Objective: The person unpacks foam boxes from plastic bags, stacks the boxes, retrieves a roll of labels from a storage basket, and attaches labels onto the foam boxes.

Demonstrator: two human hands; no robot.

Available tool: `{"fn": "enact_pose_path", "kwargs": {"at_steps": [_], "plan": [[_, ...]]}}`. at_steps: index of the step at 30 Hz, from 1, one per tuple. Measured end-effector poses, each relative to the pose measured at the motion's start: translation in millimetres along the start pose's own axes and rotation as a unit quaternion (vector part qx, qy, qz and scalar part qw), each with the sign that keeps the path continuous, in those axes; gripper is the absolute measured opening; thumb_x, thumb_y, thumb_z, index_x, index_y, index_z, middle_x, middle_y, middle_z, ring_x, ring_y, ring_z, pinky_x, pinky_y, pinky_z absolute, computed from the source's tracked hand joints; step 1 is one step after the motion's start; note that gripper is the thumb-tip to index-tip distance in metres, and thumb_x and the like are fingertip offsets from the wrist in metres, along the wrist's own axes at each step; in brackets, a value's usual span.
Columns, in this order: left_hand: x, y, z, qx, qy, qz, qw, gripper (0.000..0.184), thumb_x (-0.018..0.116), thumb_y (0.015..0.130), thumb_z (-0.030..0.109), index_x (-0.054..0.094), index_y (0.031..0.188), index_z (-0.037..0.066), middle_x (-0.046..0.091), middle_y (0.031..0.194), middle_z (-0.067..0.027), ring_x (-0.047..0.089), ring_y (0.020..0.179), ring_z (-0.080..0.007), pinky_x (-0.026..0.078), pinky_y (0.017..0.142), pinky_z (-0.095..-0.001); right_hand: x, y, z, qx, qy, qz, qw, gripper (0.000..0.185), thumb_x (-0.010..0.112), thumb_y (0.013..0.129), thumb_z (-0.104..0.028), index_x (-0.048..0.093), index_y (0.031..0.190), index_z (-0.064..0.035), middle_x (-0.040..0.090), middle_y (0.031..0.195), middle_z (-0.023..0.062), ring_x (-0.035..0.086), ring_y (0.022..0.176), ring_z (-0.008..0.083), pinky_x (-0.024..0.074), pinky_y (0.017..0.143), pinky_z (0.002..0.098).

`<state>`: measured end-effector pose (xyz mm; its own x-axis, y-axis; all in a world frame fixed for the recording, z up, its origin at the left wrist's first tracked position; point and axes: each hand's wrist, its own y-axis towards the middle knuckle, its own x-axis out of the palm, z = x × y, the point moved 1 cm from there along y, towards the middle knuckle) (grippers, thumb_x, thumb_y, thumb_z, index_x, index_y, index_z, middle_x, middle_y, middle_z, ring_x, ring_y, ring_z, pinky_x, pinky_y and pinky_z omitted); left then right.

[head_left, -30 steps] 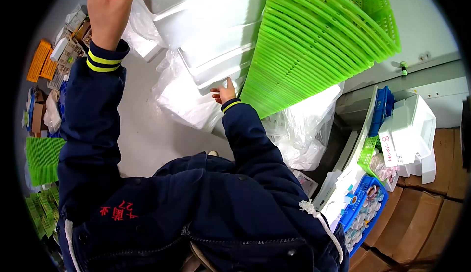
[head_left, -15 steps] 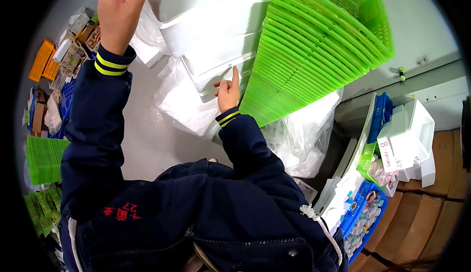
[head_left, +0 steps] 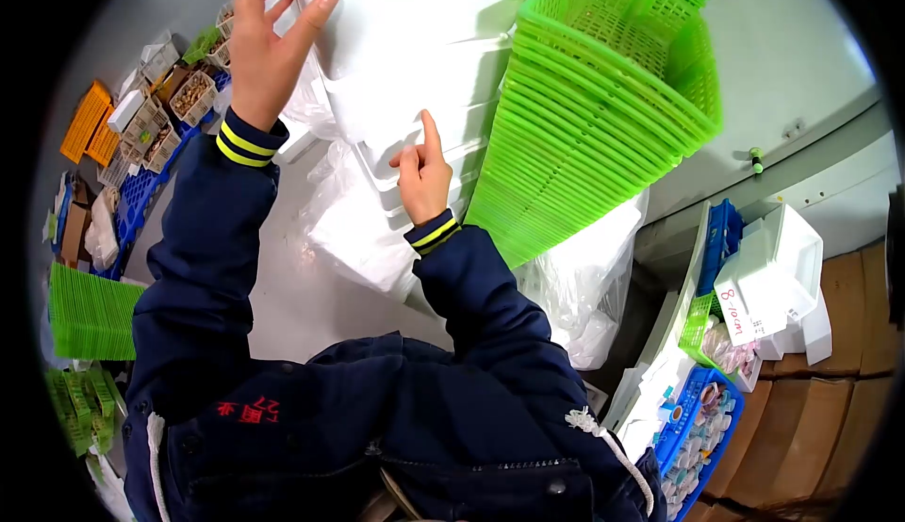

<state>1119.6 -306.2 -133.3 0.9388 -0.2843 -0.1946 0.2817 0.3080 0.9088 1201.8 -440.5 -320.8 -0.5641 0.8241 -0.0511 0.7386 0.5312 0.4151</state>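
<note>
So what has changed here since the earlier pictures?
The right hand moved up along the white tubs, index finger now extended. The left hand came further into view beside them, thumb spread. The view also shifted, showing more inside the top green baskets. No hold visibly taken or released; both stacks appear otherwise unchanged.

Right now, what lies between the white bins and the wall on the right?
Between the white bins and that wall, the head view shows a nested stack of green baskets.
</note>
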Motion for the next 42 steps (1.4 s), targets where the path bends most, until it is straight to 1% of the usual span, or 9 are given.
{"fn": "enact_pose_path", "kwargs": {"at_steps": [4, 23, 31, 34, 36, 37, 39, 40, 42], "plan": [[1, 1, 1, -0.001, -0.005, -0.003, 1.000, 0.063, 0.065, 0.080, 0.020, 0.030, 0.130, 0.001, 0.039, 0.126, -0.0176, 0.041, 0.119, -0.0267, 0.037, 0.098, -0.0408, -1, 14, -48, -0.043, 0.054, 0.032, 0.997, 0.054, 0.041, 0.084, -0.003, 0.026, 0.136, -0.0002, 0.057, 0.064, 0.0034, 0.045, 0.050, 0.0062, 0.0388, 0.050, 0.0202], [3, 2, -8, 0.001, -0.018, 0.024, 1.000, 0.069, 0.071, 0.074, 0.016, 0.033, 0.130, 0.007, 0.043, 0.126, -0.0132, 0.045, 0.115, -0.0243, 0.040, 0.093, -0.0390, -36, 73, -169, -0.299, 0.025, 0.083, 0.950, 0.049, 0.047, 0.083, -0.004, 0.035, 0.130, 0.0020, 0.053, 0.055, 0.0051, 0.050, 0.047, 0.0106, 0.0419, 0.048, 0.0243], [11, -5, -37, 0.044, 0.042, -0.084, 0.995, 0.046, 0.061, 0.083, 0.011, 0.040, 0.123, 0.000, 0.050, 0.114, -0.0148, 0.056, 0.098, -0.0244, 0.046, 0.089, -0.0386, -81, -121, 12, 0.058, -0.086, -0.030, 0.994, 0.024, 0.048, 0.084, -0.009, 0.060, 0.104, -0.0040, 0.058, 0.057, 0.0080, 0.057, 0.051, 0.0149, 0.0454, 0.052, 0.0269], [16, -7, -9, 0.110, -0.015, 0.023, 0.994, 0.072, 0.062, 0.082, 0.035, 0.022, 0.129, -0.003, 0.029, 0.124, -0.0192, 0.032, 0.116, -0.0297, 0.028, 0.098, -0.0428, -116, -211, 68, 0.242, -0.089, -0.001, 0.966, 0.024, 0.048, 0.084, -0.011, 0.059, 0.103, -0.0011, 0.059, 0.060, 0.0087, 0.059, 0.054, 0.0150, 0.0469, 0.055, 0.0278], [16, -13, -7, 0.067, 0.003, 0.051, 0.996, 0.076, 0.057, 0.085, 0.034, 0.013, 0.136, 0.001, 0.023, 0.137, -0.0166, 0.024, 0.127, -0.0286, 0.023, 0.103, -0.0439, -148, -256, 80, 0.343, -0.112, -0.012, 0.933, 0.025, 0.048, 0.079, -0.009, 0.060, 0.101, -0.0019, 0.062, 0.064, 0.0103, 0.063, 0.059, 0.0212, 0.0494, 0.060, 0.0310], [-11, 6, -47, 0.277, 0.264, 0.075, 0.921, 0.066, 0.056, 0.086, 0.033, 0.022, 0.131, -0.001, 0.028, 0.131, -0.0178, 0.029, 0.121, -0.0297, 0.025, 0.100, -0.0443, -164, -276, 85, 0.352, -0.110, 0.013, 0.929, 0.026, 0.048, 0.079, -0.009, 0.060, 0.101, -0.0019, 0.062, 0.064, 0.0101, 0.063, 0.060, 0.0208, 0.0495, 0.061, 0.0307], [1, 8, -39, 0.306, 0.356, 0.114, 0.876, 0.059, 0.055, 0.088, 0.033, 0.031, 0.128, -0.002, 0.033, 0.126, -0.0198, 0.036, 0.116, -0.0318, 0.032, 0.094, -0.0431, -198, -303, 83, 0.369, -0.115, 0.061, 0.920, 0.026, 0.048, 0.078, -0.009, 0.060, 0.101, -0.0018, 0.063, 0.065, 0.0100, 0.063, 0.061, 0.0204, 0.0497, 0.062, 0.0305], [22, -14, 11, 0.141, 0.202, 0.115, 0.962, 0.060, 0.055, 0.088, 0.033, 0.031, 0.130, -0.002, 0.033, 0.128, -0.0205, 0.038, 0.115, -0.0328, 0.036, 0.091, -0.0416, -216, -311, 78, 0.360, -0.179, 0.074, 0.913, 0.027, 0.048, 0.078, -0.009, 0.060, 0.101, -0.0017, 0.063, 0.067, 0.0106, 0.064, 0.063, 0.0206, 0.0497, 0.063, 0.0303], [49, -38, 35, 0.170, 0.148, 0.107, 0.968, 0.061, 0.054, 0.088, 0.033, 0.028, 0.131, -0.002, 0.033, 0.129, -0.0203, 0.039, 0.114, -0.0318, 0.036, 0.091, -0.0409, -244, -327, 74, 0.344, -0.237, 0.143, 0.898, 0.022, 0.052, 0.078, -0.010, 0.062, 0.096, -0.0013, 0.062, 0.068, 0.0130, 0.061, 0.063, 0.0220, 0.0479, 0.061, 0.0301]]}}
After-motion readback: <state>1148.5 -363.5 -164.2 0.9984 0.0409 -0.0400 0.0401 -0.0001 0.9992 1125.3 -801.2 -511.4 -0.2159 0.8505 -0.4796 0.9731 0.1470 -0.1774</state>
